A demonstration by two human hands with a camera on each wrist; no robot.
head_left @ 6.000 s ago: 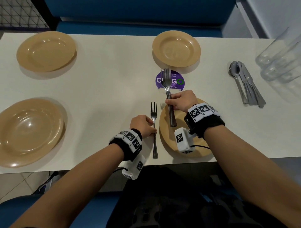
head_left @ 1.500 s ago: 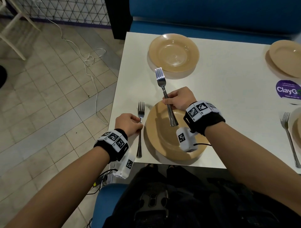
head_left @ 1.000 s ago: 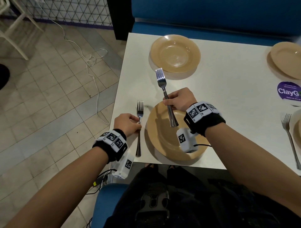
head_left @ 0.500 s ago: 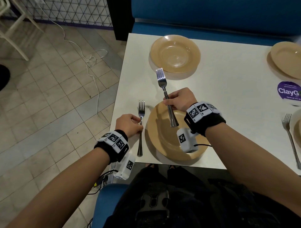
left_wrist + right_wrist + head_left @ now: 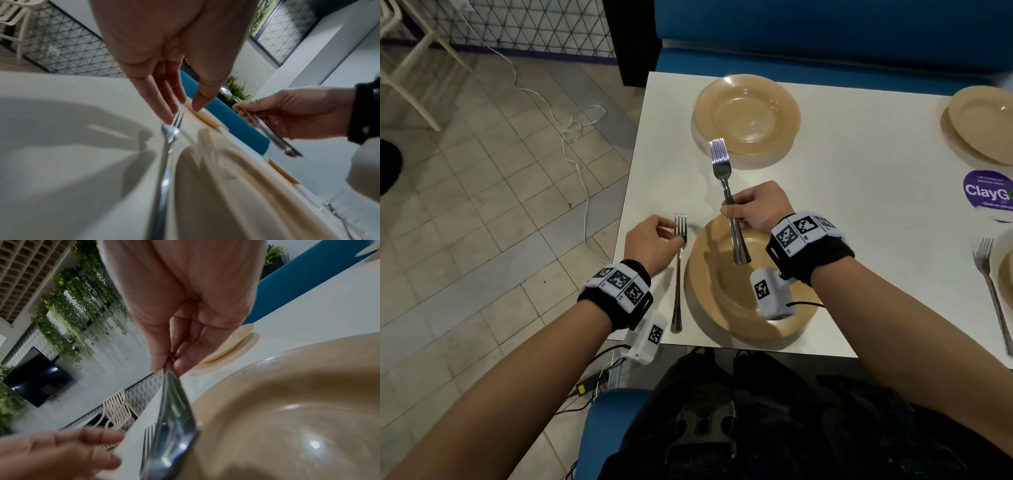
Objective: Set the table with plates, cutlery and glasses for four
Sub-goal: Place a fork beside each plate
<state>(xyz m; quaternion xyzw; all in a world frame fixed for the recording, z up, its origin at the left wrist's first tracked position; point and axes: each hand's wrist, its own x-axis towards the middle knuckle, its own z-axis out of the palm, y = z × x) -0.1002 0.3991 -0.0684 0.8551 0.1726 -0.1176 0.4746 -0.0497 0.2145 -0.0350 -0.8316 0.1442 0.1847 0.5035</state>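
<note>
Head view, bare near plate (image 5: 726, 294), right hand (image 5: 758, 207) holding fork (image 5: 724, 181)

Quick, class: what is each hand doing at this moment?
Left hand: open, straight fingertips at the neck of the fork on the table.
Right hand: closed around the held forks, above the near plate.

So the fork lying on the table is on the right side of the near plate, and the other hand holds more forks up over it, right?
Not quite. The fork on the table lies on the left side of the near plate, beside the left hand, as the head view shows. The rest holds: the right hand grips the other forks above that plate.
</note>
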